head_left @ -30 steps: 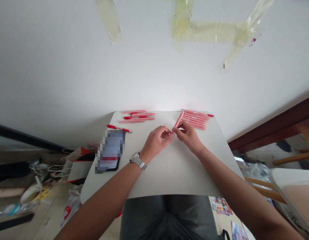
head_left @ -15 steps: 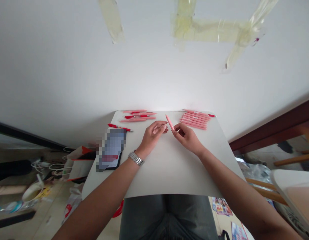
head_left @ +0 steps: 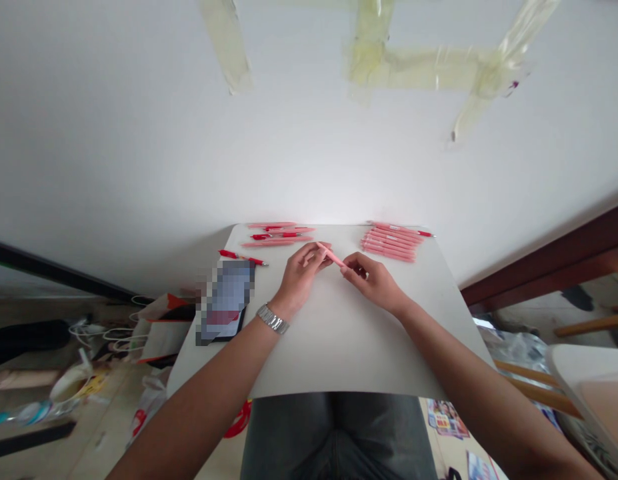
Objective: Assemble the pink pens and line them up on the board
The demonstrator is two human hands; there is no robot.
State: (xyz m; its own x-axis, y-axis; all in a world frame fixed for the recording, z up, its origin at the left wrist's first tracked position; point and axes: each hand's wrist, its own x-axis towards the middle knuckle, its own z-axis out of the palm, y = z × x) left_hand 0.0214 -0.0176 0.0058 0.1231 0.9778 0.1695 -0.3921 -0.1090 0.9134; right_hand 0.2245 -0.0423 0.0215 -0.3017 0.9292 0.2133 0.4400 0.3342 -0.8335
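Two hands [head_left: 299, 275] [head_left: 377, 285] at pink pen [head_left: 333, 256]; white labels [head_left: 393, 228] on pen row [head_left: 391, 249] unreadable.

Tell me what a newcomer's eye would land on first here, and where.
Probably the pink pen between the left hand and the right hand, above the white table. Next, the yellowed tape stuck on the white wall, high in the picture. Then the row of pink pens near the far right corner of the white table.
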